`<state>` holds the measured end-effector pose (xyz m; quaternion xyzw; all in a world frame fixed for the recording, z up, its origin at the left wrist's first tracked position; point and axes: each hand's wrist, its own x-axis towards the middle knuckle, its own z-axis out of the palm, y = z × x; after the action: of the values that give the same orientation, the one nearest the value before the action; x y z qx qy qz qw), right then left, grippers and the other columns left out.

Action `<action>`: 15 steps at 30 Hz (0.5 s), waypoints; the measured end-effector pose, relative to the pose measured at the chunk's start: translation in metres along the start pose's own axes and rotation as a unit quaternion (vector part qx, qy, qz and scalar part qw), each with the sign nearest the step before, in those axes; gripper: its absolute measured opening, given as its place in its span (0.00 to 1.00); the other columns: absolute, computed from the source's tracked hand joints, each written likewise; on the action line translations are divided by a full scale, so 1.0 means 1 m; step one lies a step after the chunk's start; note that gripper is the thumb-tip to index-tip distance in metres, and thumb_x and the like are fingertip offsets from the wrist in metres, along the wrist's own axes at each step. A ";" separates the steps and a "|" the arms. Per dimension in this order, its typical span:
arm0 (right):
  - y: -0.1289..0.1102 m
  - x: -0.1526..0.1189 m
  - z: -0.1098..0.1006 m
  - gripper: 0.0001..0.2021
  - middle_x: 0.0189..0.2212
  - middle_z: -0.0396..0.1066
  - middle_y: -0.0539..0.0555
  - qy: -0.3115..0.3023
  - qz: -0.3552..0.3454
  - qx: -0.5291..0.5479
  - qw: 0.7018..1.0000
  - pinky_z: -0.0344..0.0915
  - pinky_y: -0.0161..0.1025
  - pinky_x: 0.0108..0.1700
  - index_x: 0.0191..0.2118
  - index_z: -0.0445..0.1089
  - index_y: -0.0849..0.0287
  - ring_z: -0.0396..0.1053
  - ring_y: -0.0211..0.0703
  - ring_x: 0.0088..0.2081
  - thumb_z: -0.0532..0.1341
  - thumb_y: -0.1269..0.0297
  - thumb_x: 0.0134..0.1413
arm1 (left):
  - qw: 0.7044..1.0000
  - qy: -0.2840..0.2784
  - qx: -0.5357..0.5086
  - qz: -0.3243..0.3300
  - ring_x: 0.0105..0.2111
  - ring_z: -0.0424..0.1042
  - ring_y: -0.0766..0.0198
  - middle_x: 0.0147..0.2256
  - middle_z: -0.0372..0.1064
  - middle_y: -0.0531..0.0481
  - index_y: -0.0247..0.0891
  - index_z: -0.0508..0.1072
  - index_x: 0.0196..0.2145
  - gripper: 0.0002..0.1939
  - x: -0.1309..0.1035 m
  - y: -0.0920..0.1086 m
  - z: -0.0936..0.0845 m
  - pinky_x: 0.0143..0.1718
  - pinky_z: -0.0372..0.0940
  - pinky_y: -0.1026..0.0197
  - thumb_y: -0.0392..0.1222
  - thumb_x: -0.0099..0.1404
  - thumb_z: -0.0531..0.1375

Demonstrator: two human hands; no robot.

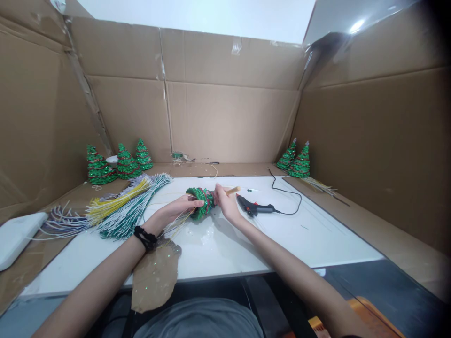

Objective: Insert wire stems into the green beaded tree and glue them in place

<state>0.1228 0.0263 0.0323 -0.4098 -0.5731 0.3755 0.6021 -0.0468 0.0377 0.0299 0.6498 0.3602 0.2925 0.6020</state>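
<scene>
Near the middle of the white board, my left hand (183, 205) is closed around the base of a small green tinsel Christmas tree (200, 203), which lies on its side with its tip pointing right. Red trim runs round the tree. Thin yellowish and white wires (178, 224) trail from its base under my left wrist. My right hand (225, 199) is closed beside the tree's narrow end, holding a tan stick (233, 190) that pokes out to the right. What the stick's other end touches is hidden by my fingers. A black hot glue gun (255, 206) lies just right of that hand.
Bundles of green, yellow and purple white-tipped wires (127, 206) lie at left. Finished-looking trees (100, 165) stand at back left, and two more trees (300, 162) at back right. A glittery cardboard piece (155, 277) overhangs the board's front edge. Cardboard walls (232, 122) enclose the workspace.
</scene>
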 end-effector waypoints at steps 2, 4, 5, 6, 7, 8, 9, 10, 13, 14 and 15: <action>0.001 -0.002 0.001 0.21 0.12 0.48 0.45 -0.001 -0.009 -0.002 1.000 0.48 0.35 0.22 0.15 0.49 0.55 0.48 0.35 0.17 0.51 0.53 0.53 | 1.000 -0.003 -0.010 0.000 0.26 0.57 0.68 0.28 0.66 0.51 0.31 0.71 0.34 0.21 0.001 -0.001 0.000 0.27 0.50 0.64 0.52 0.51 0.65; 0.001 -0.003 0.001 0.20 0.13 0.47 0.45 -0.006 -0.008 -0.009 1.000 0.47 0.35 0.22 0.15 0.49 0.56 0.47 0.34 0.17 0.50 0.53 0.54 | 1.000 -0.004 -0.002 0.002 0.25 0.56 0.68 0.27 0.65 0.51 0.31 0.71 0.33 0.21 0.002 -0.002 -0.001 0.26 0.49 0.64 0.52 0.49 0.66; 0.001 -0.004 0.001 0.21 0.13 0.47 0.45 -0.007 -0.013 -0.018 1.000 0.47 0.35 0.22 0.16 0.49 0.56 0.47 0.34 0.18 0.50 0.53 0.54 | 1.000 -0.003 0.004 0.003 0.25 0.56 0.69 0.26 0.65 0.51 0.31 0.71 0.32 0.22 0.002 -0.003 -0.001 0.26 0.49 0.64 0.53 0.48 0.66; 0.001 -0.004 0.000 0.21 0.13 0.46 0.45 -0.007 -0.020 -0.030 0.999 0.46 0.35 0.22 0.16 0.49 0.56 0.47 0.34 0.18 0.49 0.53 0.55 | 1.000 -0.002 0.007 0.004 0.25 0.56 0.69 0.26 0.65 0.51 0.31 0.72 0.32 0.22 0.003 -0.004 -0.001 0.25 0.48 0.65 0.53 0.48 0.66; 0.000 -0.005 0.000 0.21 0.14 0.46 0.45 -0.005 -0.030 -0.043 0.999 0.46 0.35 0.23 0.16 0.48 0.56 0.47 0.34 0.19 0.49 0.52 0.55 | 1.000 -0.001 0.006 0.005 0.25 0.56 0.69 0.26 0.65 0.51 0.31 0.72 0.32 0.22 0.003 -0.004 -0.001 0.25 0.48 0.65 0.53 0.48 0.66; 0.000 -0.006 0.000 0.21 0.14 0.46 0.45 -0.005 -0.039 -0.055 0.998 0.46 0.35 0.23 0.16 0.48 0.56 0.47 0.34 0.19 0.48 0.52 0.56 | 1.000 0.003 0.001 0.004 0.24 0.56 0.69 0.26 0.65 0.51 0.31 0.72 0.33 0.22 0.003 -0.004 -0.001 0.25 0.48 0.65 0.53 0.48 0.66; -0.001 -0.007 0.000 0.22 0.14 0.46 0.45 -0.005 -0.046 -0.064 0.997 0.45 0.35 0.23 0.16 0.47 0.56 0.46 0.34 0.20 0.48 0.51 0.56 | 1.000 0.008 -0.006 0.001 0.24 0.56 0.70 0.26 0.65 0.52 0.31 0.72 0.32 0.23 0.003 -0.004 0.000 0.25 0.47 0.65 0.53 0.48 0.66; 0.000 -0.008 0.000 0.22 0.15 0.46 0.45 -0.005 -0.050 -0.071 0.996 0.45 0.35 0.24 0.16 0.47 0.56 0.46 0.34 0.20 0.47 0.51 0.56 | 1.000 0.014 -0.014 -0.002 0.24 0.55 0.70 0.26 0.64 0.52 0.31 0.72 0.32 0.23 0.003 -0.004 0.001 0.25 0.47 0.65 0.54 0.48 0.66; 0.002 -0.009 0.001 0.22 0.15 0.45 0.45 -0.009 -0.053 -0.080 0.995 0.45 0.35 0.24 0.17 0.47 0.56 0.45 0.34 0.20 0.46 0.50 0.57 | 0.999 0.030 -0.033 -0.008 0.23 0.53 0.71 0.24 0.63 0.54 0.31 0.71 0.31 0.23 0.002 -0.002 0.003 0.24 0.46 0.65 0.54 0.47 0.66; 0.003 -0.009 0.002 0.22 0.15 0.45 0.45 -0.010 -0.054 -0.081 0.995 0.45 0.35 0.24 0.17 0.47 0.56 0.45 0.34 0.20 0.46 0.50 0.57 | 0.999 0.033 -0.037 -0.009 0.23 0.53 0.71 0.24 0.63 0.54 0.31 0.70 0.31 0.23 0.002 -0.002 0.003 0.24 0.46 0.64 0.54 0.47 0.67; 0.004 -0.009 0.002 0.22 0.15 0.45 0.45 -0.010 -0.056 -0.083 0.995 0.45 0.35 0.24 0.17 0.47 0.56 0.46 0.34 0.20 0.46 0.50 0.57 | 0.999 0.035 -0.039 -0.009 0.23 0.53 0.71 0.24 0.62 0.54 0.32 0.70 0.30 0.22 0.002 -0.002 0.003 0.24 0.46 0.64 0.54 0.47 0.66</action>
<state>0.1206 0.0200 0.0248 -0.4223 -0.6301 0.2964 0.5803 -0.0432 0.0378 0.0272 0.6121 0.3752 0.3234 0.6164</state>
